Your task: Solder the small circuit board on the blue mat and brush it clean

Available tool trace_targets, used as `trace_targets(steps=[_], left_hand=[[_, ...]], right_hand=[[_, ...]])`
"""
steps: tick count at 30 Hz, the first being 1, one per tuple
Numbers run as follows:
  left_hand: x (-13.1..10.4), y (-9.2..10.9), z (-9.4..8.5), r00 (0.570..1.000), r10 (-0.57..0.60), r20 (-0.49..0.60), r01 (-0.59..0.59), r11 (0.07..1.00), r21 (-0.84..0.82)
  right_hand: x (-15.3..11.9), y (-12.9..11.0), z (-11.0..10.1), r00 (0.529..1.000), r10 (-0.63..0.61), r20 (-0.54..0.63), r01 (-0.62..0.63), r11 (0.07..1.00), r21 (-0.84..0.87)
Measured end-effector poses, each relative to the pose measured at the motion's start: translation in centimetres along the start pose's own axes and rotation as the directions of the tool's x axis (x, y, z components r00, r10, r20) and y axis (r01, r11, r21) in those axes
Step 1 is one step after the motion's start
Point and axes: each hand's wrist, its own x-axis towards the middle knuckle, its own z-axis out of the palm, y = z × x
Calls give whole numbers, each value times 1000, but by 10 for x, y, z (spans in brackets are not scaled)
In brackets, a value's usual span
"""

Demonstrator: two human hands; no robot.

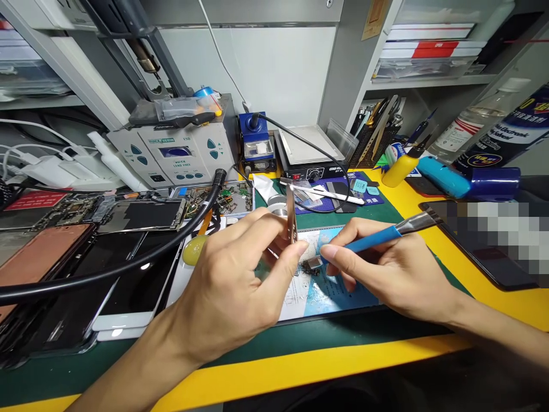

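My left hand [240, 269] pinches a thin, flat metallic piece [291, 214] between thumb and fingers. It stands upright, almost edge-on, with small dark holes near its lower end; I cannot tell its kind. My right hand [386, 263] is closed round a blue-handled brush [373, 238]. Dark bristles point up to the right, and a flat metal tip [315, 262] sticks out at the lower left end. That tip is close to small dark bits [309, 269] on a white and blue work pad [338, 297] beneath both hands.
Phones and screens [132, 286] lie at the left, crossed by a thick black hose [171, 243]. Behind stand a grey rework station [180, 157], a blue soldering unit [257, 137] and a hot plate [313, 149]. A yellow bottle [401, 167] and a black tablet-like slab [472, 240] are at right.
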Motion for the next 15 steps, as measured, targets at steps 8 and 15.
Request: trace_targets(steps=[8,15], left_hand=[[1,0,0,1000,5,11,-5,1000,-22],[0,-1,1,1000,-11,19,12,999,-32]], right_hand=[[2,-1,0,998,58,2,-58,994,93],[4,0,-3,997,74,-7,-73,991,116]])
